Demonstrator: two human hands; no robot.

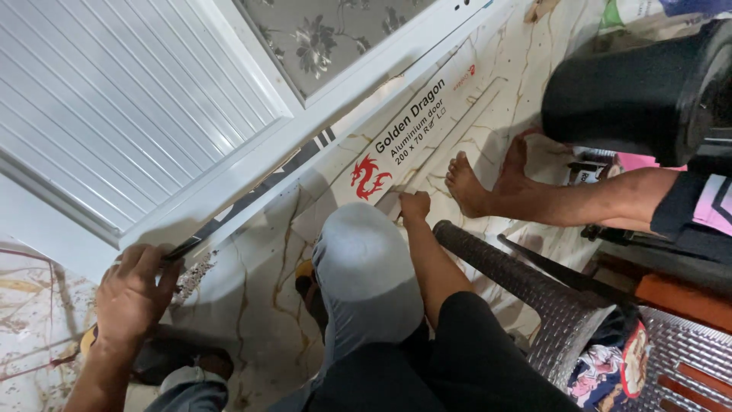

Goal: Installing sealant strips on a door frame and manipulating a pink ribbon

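White aluminium door frame (252,164), one long piece, lies tilted across the marbled tile floor (252,305). The left hand (133,294) curls tightly around a thin dark tool (183,249) at the frame's lower edge. The right hand (415,207) is fisted (its contents hidden) beside two bare feet (488,179).

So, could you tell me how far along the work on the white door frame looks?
Done: the white door lies flat on the marbled floor, its printed wrapper partly on. In hand: the left hand grips a dark tool at the frame edge; the right hand rests past the knee. What is left cannot be judged.
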